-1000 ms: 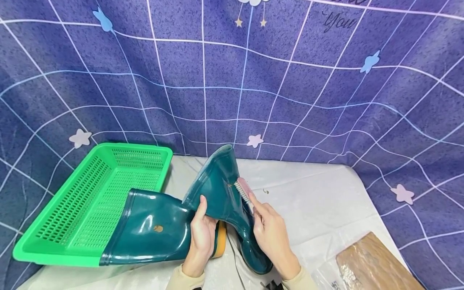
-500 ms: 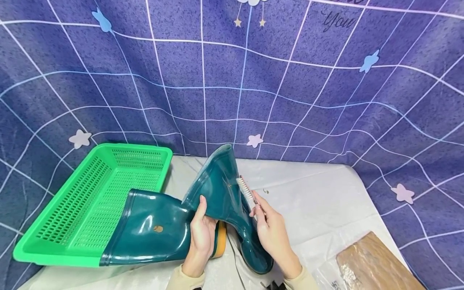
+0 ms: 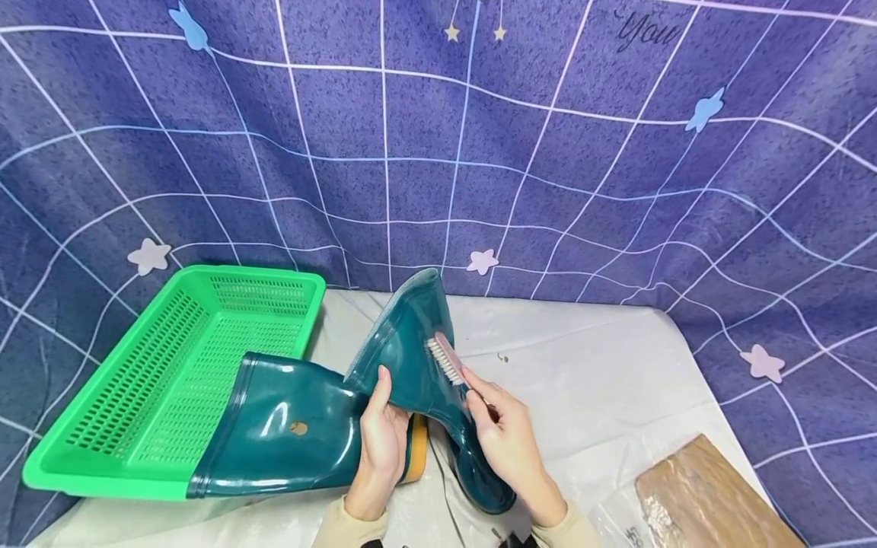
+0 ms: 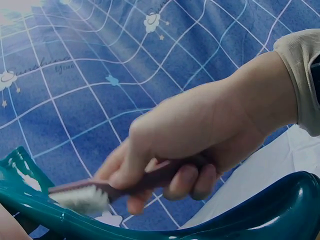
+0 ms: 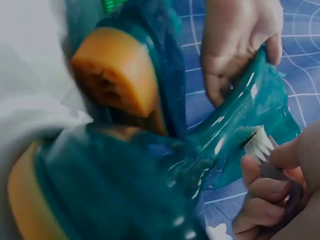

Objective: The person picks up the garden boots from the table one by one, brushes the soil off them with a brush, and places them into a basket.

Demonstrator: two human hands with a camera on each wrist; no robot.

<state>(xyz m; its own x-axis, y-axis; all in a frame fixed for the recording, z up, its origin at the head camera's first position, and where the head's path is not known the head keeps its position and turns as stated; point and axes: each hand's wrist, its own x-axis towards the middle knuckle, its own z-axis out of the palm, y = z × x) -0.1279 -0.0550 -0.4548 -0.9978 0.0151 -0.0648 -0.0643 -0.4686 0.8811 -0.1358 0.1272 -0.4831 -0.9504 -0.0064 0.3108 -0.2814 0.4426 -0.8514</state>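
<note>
A dark green rubber boot (image 3: pixel 400 361) stands tilted at the middle of the table, its glossy shaft leaning to the left. My left hand (image 3: pixel 384 445) holds the shaft from below, thumb on the near face and fingers behind it. In my right hand (image 3: pixel 505 438) is a scrub brush (image 3: pixel 445 358) with a pinkish back and white bristles, gripped by its handle. Its bristles (image 5: pixel 258 146) lie against the shaft in the right wrist view. A second green boot (image 3: pixel 274 449) lies on its side at the left, a brown spot on its shaft and an orange sole (image 3: pixel 416 453) partly hidden by my left hand.
A green perforated plastic basket (image 3: pixel 311 308) stands at the left, with the lying boot's top over its rim. At the front right lies a flat brown item (image 3: pixel 706 495) in clear plastic. A patterned blue curtain (image 3: pixel 582 167) hangs behind the white-covered table (image 3: pixel 603 365).
The brush was at the shaft's right edge, tilted there half a second ago, and has moved left onto its face. A small brown mark there is now covered. My left hand keeps its hold.
</note>
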